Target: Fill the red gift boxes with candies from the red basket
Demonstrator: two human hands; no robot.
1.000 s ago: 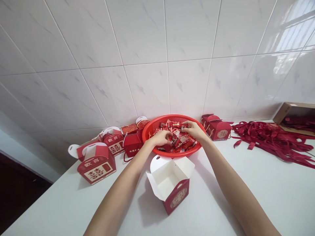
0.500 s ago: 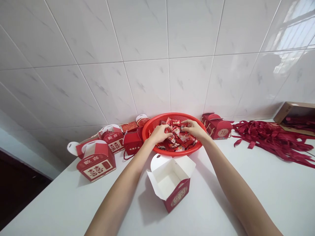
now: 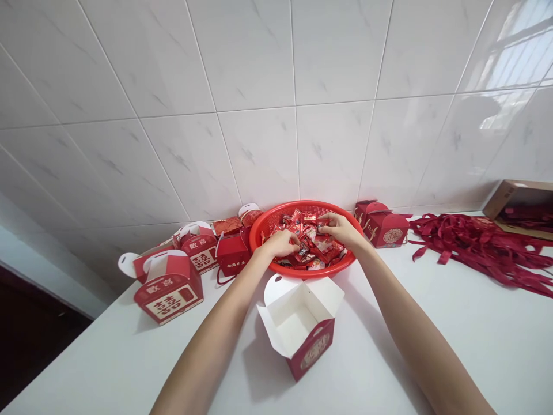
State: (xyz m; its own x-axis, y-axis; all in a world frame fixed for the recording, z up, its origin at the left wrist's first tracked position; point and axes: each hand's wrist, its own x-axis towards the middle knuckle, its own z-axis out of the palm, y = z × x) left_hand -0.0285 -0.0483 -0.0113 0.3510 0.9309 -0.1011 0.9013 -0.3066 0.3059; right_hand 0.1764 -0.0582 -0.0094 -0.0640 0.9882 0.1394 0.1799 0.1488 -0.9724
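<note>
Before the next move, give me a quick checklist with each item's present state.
1. Front box upright and open: ok, flaps spread, white inside showing.
2. Packets in the basket: ok, a pile of them.
3. Left grip at the packets: ok, inside the basket rim.
4. Right grip at the packets: ok, likewise.
5. A packet firmly held: cannot tell, contact is too small to judge.
6. Ribbons apart from the front box: ok, off to the right.
</note>
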